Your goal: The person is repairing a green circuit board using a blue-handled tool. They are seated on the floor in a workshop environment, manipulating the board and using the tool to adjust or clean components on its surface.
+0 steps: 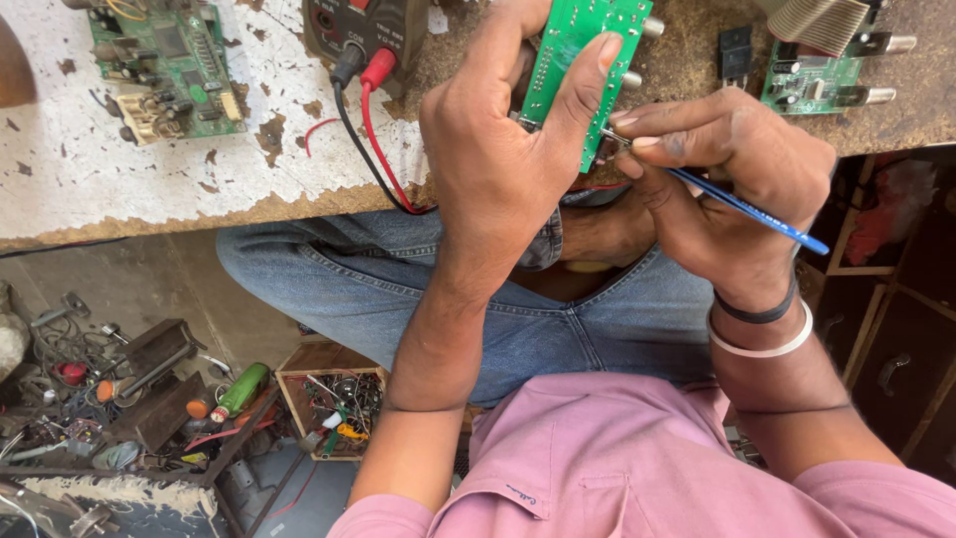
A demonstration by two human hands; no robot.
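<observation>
My left hand [498, 149] grips a green circuit board [568, 40] upright over the worn table's edge, fingers wrapped round its side. My right hand [717, 189] pinches a thin blue-handled tool [747, 207] like a pen; its metal tip touches the board's lower edge, close to my left index finger. Two silver round connectors [652, 27] stick out of the board's right side. Part of the board is hidden behind my left hand.
A worn white-painted table [119, 189] carries a green circuit board [164, 65] at the far left, a multimeter [363, 25] with black and red leads [368, 139], and another green board [812, 85] at the right. Below left, tool clutter [149, 399] and a box of parts [334, 399] cover the floor.
</observation>
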